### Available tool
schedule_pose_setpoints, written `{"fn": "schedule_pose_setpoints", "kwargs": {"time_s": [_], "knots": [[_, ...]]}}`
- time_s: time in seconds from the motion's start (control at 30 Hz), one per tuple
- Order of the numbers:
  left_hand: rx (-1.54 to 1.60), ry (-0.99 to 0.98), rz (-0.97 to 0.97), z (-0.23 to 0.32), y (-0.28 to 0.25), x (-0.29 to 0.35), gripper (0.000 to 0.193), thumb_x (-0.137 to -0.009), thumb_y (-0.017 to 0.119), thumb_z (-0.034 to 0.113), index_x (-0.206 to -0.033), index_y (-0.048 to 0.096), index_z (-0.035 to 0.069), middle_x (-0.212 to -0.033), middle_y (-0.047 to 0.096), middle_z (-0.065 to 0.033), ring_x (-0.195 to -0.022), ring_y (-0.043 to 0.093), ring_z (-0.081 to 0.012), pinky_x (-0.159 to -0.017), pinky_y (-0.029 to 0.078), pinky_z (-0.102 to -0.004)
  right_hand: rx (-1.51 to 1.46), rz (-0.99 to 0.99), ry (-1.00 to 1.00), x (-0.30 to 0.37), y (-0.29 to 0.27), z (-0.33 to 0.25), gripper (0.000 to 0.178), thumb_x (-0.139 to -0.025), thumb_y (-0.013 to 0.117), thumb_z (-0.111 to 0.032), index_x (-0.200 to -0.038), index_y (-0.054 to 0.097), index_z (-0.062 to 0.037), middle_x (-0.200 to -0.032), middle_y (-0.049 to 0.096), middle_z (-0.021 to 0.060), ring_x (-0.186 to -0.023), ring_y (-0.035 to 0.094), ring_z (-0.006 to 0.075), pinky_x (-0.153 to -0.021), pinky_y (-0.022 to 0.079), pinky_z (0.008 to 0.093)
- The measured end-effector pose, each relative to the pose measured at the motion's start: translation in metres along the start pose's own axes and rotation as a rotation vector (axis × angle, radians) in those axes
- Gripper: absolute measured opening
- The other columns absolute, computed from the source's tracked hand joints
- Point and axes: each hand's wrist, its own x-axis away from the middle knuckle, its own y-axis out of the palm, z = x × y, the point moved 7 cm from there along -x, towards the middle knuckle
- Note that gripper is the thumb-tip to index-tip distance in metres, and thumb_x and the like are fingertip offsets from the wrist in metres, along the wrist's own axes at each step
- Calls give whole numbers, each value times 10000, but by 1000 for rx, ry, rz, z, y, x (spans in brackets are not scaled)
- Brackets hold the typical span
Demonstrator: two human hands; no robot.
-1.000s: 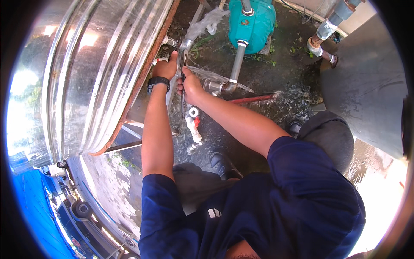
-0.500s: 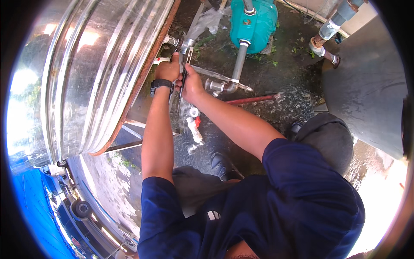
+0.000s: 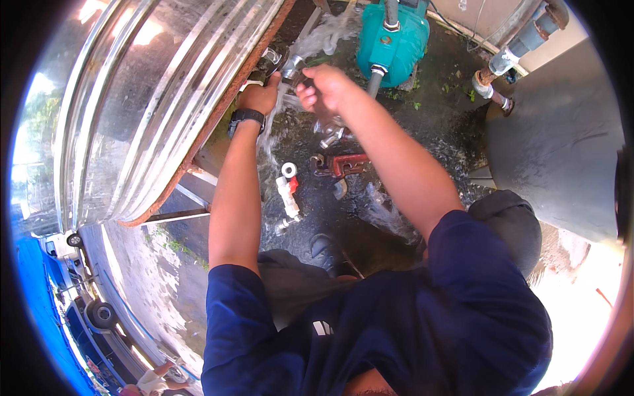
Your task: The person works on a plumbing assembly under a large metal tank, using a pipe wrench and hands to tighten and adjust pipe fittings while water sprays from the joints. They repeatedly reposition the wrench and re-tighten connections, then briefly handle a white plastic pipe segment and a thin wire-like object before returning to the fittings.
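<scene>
Ribbed metal tank (image 3: 165, 99) at left, left hand (image 3: 259, 99) just beside the tank's rusty rim, right hand (image 3: 323, 91) half-curled, whether either grips anything unclear, red wrench (image 3: 347, 164) and white valve (image 3: 286, 195) on wet ground (image 3: 304, 142) nearer the body, grey pipe end (image 3: 292, 66) between both hands

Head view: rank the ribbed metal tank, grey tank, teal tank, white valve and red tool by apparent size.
1. Ribbed metal tank
2. Grey tank
3. Teal tank
Last, unranked: white valve and red tool; they look alike in size, and the forearm may hide some of the tool.
</scene>
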Motion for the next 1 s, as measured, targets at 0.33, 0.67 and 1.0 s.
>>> {"fn": "schedule_pose_setpoints", "kwargs": {"time_s": [0.33,0.67,1.0], "knots": [[-26,-73,-41,0,-1,2,772,-900,521,685,-1221,692,3,-1251,641,-302,-1208,610,-430,-1026,475,-463,1080,76,99,22,-20,-69,150,-975,652,-142,-1007,610,-1,-874,654,82,-693,641,167,-587,564,284],[-152,94,156,-10,10,-7,738,-929,509,685,-995,736,-14,-995,713,-279,-1003,677,-451,-899,525,-502,2337,190,-239,50,18,-59,138,-810,621,-58,-753,720,19,-715,702,170,-707,722,288,-721,590,419],[-121,232,121,-19,2,1,573,-898,641,602,-976,689,37,-941,722,-209,-923,695,-404,-806,542,-486,2467,357,-653,94,27,-43,235,-866,565,-72,-1016,715,29,-1003,737,198,-925,734,358,-742,608,449]]}}
